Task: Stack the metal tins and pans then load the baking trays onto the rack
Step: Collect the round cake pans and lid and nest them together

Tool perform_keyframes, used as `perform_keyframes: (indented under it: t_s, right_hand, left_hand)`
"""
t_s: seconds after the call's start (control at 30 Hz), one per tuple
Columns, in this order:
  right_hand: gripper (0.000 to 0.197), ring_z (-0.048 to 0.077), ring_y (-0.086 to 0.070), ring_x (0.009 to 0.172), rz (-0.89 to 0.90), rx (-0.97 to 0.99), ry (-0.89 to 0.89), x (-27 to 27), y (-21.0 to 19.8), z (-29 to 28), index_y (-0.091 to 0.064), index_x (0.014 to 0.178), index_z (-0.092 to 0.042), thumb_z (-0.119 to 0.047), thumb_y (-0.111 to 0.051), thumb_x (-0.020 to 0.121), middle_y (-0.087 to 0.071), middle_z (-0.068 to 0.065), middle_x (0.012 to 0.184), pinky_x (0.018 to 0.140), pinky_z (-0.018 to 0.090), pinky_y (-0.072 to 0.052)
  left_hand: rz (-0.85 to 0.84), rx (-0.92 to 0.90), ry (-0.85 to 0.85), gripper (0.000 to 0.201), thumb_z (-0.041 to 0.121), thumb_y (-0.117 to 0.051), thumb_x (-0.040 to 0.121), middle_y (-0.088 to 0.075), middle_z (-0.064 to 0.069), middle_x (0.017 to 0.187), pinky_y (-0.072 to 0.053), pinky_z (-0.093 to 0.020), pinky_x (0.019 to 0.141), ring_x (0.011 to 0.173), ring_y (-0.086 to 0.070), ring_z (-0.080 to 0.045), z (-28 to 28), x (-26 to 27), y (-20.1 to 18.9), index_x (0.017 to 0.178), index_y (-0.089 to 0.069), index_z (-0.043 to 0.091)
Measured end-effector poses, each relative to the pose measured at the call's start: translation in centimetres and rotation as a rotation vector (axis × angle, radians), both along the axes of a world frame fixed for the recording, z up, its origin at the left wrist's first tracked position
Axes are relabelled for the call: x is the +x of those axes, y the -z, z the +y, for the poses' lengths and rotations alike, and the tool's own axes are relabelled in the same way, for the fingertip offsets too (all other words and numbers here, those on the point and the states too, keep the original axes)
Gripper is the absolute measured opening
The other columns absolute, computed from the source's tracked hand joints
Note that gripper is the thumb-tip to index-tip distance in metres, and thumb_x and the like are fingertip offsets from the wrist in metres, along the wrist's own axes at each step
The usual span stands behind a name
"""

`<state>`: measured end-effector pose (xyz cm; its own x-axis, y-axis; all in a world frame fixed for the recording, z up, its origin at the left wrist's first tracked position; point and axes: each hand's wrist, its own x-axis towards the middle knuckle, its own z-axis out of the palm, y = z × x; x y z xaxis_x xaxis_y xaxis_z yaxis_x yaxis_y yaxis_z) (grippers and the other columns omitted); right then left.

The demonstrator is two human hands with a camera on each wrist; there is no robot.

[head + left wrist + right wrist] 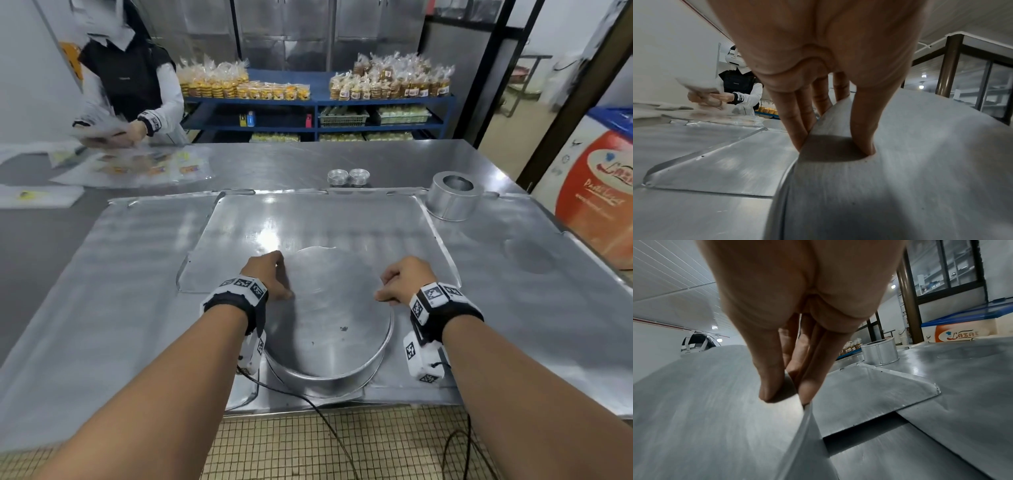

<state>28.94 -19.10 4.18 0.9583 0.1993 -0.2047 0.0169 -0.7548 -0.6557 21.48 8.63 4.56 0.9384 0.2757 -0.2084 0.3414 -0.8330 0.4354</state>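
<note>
A large round metal pan (pixel 329 315) is held upside down over the flat baking trays (pixel 308 219) near the table's front edge. My left hand (pixel 274 274) grips its left rim, thumb on the flat base and fingers down the wall (pixel 797 129). My right hand (pixel 394 284) pinches the right rim (pixel 805 404) between thumb and fingers. A taller round tin (pixel 452 195) stands at the back right, also seen in the right wrist view (pixel 879 352). Two stacks of small foil tins (pixel 347 177) sit at the back middle.
A person (pixel 133 78) at the far left handles plastic bags (pixel 137 168) spread on the steel table (pixel 51 240). Blue shelves (pixel 315 102) with bagged baked goods stand behind. A chest freezer (pixel 596 192) is at the right. Cables (pixel 325 421) hang from my wrists over the tiled floor.
</note>
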Motion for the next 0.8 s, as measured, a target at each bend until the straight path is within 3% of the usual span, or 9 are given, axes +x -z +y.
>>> perform_keyframes:
  t_s: [0.13,0.23,0.3,0.37,0.43,0.5,0.6,0.7,0.8]
  right_hand:
    - [0.031,0.020,-0.065,0.059,0.005,0.012,-0.047,0.5,0.3,0.3,-0.072,0.068,-0.021,-0.007,-0.091,0.048,-0.065,0.002,0.067,0.066,0.042,-0.064]
    - [0.025,0.012,-0.055,0.057,-0.089,0.028,-0.069,0.5,0.3,0.7,-0.073,0.073,-0.031,-0.010,-0.083,0.064,-0.065,0.000,0.065,0.070,0.033,-0.061]
    - [0.021,0.011,-0.059,0.058,-0.130,0.021,-0.079,0.3,0.3,0.9,-0.080,0.089,-0.022,-0.006,-0.077,0.076,-0.068,0.002,0.071,0.069,0.026,-0.057]
    - [0.024,0.015,-0.067,0.073,-0.127,-0.064,-0.095,0.4,0.4,1.2,-0.080,0.100,-0.013,-0.004,-0.076,0.078,-0.073,0.005,0.081,0.080,0.021,-0.054]
    - [0.029,0.018,-0.071,0.085,-0.091,-0.143,-0.113,0.4,0.5,1.6,-0.079,0.104,-0.014,-0.003,-0.076,0.077,-0.076,0.006,0.091,0.089,0.025,-0.056]
    - [0.031,0.019,-0.071,0.090,-0.059,-0.212,-0.131,0.7,0.7,1.8,-0.079,0.105,-0.016,-0.004,-0.078,0.077,-0.075,0.005,0.097,0.089,0.024,-0.055]
    - [0.035,0.020,-0.069,0.091,-0.022,-0.229,-0.130,1.2,1.1,1.5,-0.077,0.109,-0.017,-0.003,-0.079,0.077,-0.073,0.005,0.102,0.089,0.021,-0.053]
    - [0.043,0.018,-0.062,0.079,0.009,-0.172,-0.112,1.7,1.8,0.7,-0.075,0.111,-0.016,0.003,-0.078,0.073,-0.065,0.003,0.088,0.082,0.018,-0.051]
    - [0.048,0.025,-0.069,0.087,0.023,-0.097,-0.078,1.8,2.2,0.2,-0.074,0.112,-0.020,0.002,-0.081,0.070,-0.069,0.008,0.102,0.083,0.032,-0.059]
  left_hand:
    - [0.007,0.029,0.017,0.059,0.030,-0.079,0.078,-0.062,-0.007,0.122,-0.050,-0.031,0.088,0.110,-0.060,-0.026,0.1,-0.4,1.1,0.129,-0.053,0.015]
    - [-0.022,0.042,0.008,0.048,0.034,-0.072,0.086,-0.064,-0.007,0.123,-0.045,-0.029,0.089,0.115,-0.059,-0.027,0.2,-0.5,1.0,0.126,-0.060,0.011]
    - [-0.013,0.079,0.030,0.038,0.030,-0.066,0.090,-0.065,-0.010,0.120,-0.045,-0.029,0.087,0.115,-0.060,-0.028,0.1,-0.5,0.8,0.121,-0.064,0.008]
    - [0.028,0.136,0.054,0.040,0.028,-0.062,0.093,-0.061,-0.014,0.125,-0.045,-0.032,0.092,0.117,-0.057,-0.030,-0.1,-0.6,0.8,0.127,-0.061,0.007]
    - [0.063,0.179,0.050,0.039,0.028,-0.059,0.094,-0.058,-0.015,0.126,-0.045,-0.032,0.094,0.118,-0.055,-0.029,-0.2,-0.7,1.0,0.127,-0.060,0.007]
    - [0.106,0.224,0.065,0.035,0.027,-0.057,0.095,-0.059,-0.014,0.122,-0.047,-0.032,0.093,0.115,-0.056,-0.027,-0.3,-0.8,1.2,0.123,-0.064,0.007]
    - [0.134,0.241,0.044,0.024,0.023,-0.055,0.094,-0.059,-0.011,0.100,-0.045,-0.028,0.078,0.091,-0.053,-0.023,-0.1,-0.9,1.4,0.104,-0.067,0.003]
    - [0.175,0.209,-0.042,0.015,0.020,-0.062,0.086,-0.050,-0.004,0.082,-0.040,-0.024,0.060,0.071,-0.049,-0.019,0.5,-1.2,1.7,0.079,-0.056,0.009]
    - [0.253,0.115,-0.111,0.013,0.021,-0.068,0.082,-0.060,-0.004,0.080,-0.041,-0.023,0.048,0.063,-0.056,-0.018,0.9,-2.1,2.1,0.083,-0.062,0.009]
